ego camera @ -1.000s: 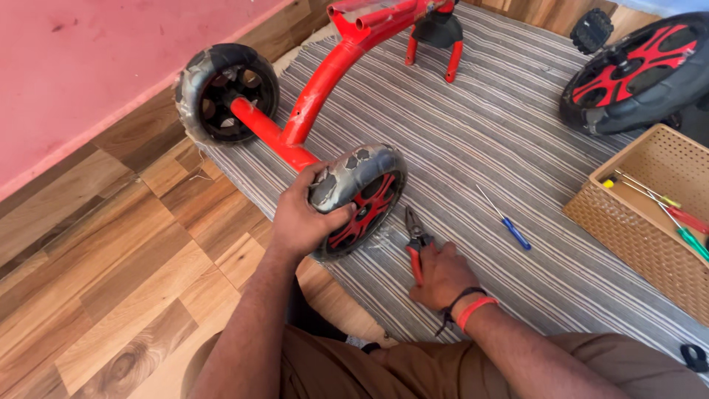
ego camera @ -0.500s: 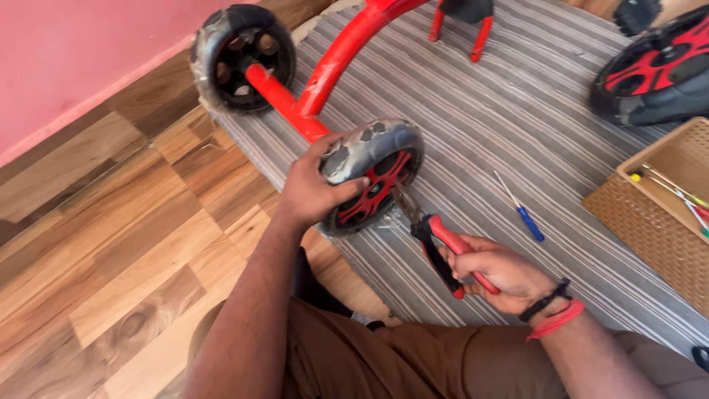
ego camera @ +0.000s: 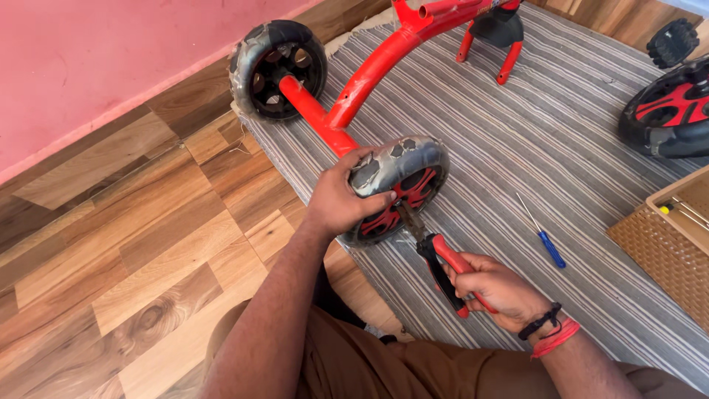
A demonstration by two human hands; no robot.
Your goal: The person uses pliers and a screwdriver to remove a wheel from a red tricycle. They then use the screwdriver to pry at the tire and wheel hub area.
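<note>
I count three wheels: my left hand [ego camera: 341, 201] grips one wheel [ego camera: 399, 188], my right hand [ego camera: 496, 287] clamps one pliers [ego camera: 434, 250]. One screwdriver [ego camera: 543, 241]; one wicker basket [ego camera: 657, 240] holding tools.

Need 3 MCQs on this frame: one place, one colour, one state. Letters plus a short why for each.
1. Where does the blue-handled screwdriver lie?
A. on the striped mat
B. in the wicker basket
C. on the wooden floor

2. What colour are the spokes of the near wheel?
A. yellow
B. red
C. white

3. What is the right hand doing?
A. resting open on the mat
B. holding the screwdriver
C. gripping pliers whose tip is at the wheel's hub

Key:
1 A, since the screwdriver lies flat on the mat, clear of the basket.
2 B, since red spokes show inside the worn grey tyre.
3 C, since the fingers wrap the red and black handles while the left hand steadies the tyre.
</note>
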